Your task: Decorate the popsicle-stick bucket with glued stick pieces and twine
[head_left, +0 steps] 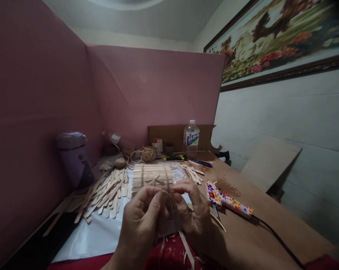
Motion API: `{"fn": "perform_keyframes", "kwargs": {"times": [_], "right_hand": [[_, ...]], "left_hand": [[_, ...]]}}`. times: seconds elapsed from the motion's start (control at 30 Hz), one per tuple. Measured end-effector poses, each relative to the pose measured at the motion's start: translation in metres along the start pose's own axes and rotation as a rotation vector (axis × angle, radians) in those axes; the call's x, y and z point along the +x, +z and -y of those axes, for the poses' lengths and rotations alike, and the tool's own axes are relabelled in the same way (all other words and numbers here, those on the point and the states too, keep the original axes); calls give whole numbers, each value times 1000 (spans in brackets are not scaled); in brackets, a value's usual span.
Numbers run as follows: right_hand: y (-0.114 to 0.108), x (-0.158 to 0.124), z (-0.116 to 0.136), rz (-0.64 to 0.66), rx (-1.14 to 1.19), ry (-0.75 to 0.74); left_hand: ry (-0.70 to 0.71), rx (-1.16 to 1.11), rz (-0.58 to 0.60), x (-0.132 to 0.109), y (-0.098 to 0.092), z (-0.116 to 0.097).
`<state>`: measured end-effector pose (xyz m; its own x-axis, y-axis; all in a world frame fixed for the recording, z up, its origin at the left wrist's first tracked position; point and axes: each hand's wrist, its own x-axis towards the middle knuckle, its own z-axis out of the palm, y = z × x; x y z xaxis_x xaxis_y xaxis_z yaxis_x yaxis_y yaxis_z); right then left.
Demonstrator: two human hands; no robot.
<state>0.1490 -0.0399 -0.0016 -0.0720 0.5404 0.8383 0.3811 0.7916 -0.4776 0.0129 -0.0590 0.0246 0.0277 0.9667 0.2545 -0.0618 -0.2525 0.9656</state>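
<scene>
A panel of craft sticks [138, 175] lies in front of me, with two lines of twine running across it and a small star-like shape of sticks [154, 179] on top. At its near edge my left hand [141, 217] is closed, thumb and forefinger pinching a thin pale strand of twine [166, 192]. Close beside it, my right hand [196, 212] has its fingers bent in a pinch by the same strand; what sits between those fingertips is partly hidden. A narrow wooden strip [187, 249] slants down below the right hand.
Loose craft sticks [109, 195] are heaped at left, near a purple cup [75, 159]. A twine ball [148, 153], utility knife [175, 158] and bottle [191, 137] stand behind. To the right lies a flowered glue gun [228, 200] with its black cord [276, 236].
</scene>
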Motion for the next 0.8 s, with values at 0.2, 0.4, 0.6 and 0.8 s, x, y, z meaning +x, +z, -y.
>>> {"fn": "perform_keyframes", "kwargs": {"times": [0.2,0.4,0.6,0.8], "right_hand": [[-1,2,3,63,46,5],[-3,-1,2,51,51,-18],[-2,-3,7,136,115,91],[1,-1,11,188,248,285]], "left_hand": [[-39,-11,22,2,0,2],[88,129,-72,-1,2,3],[529,634,-136,-2,-5,10],[923,1020,-91,0,-13,20]]}}
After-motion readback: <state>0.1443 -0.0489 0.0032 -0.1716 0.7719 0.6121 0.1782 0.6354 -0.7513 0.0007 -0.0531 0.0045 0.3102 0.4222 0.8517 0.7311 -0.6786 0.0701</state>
